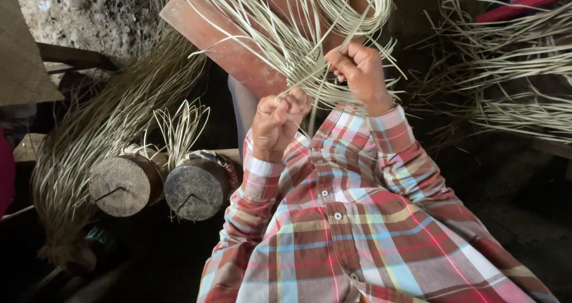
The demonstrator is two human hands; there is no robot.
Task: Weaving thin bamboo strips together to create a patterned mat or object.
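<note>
Left hand (275, 121): fingers pinched shut on pale straw strands (298, 47). Right hand (360, 73): fingers closed on the same strands, which fan over a reddish board (232, 47). Two round wooden blocks (158, 187) lie left.

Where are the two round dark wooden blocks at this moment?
In the head view, the two round dark wooden blocks sit side by side at lower left, beside the left plaid sleeve, under pale straw strands.

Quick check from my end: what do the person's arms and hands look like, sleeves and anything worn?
Both arms wear long sleeves of a plaid button-up shirt in red, light blue, white and yellow, cuffs reaching the wrists. The left hand and right hand are bare: no gloves, and no rings or watch that I can see.
</note>
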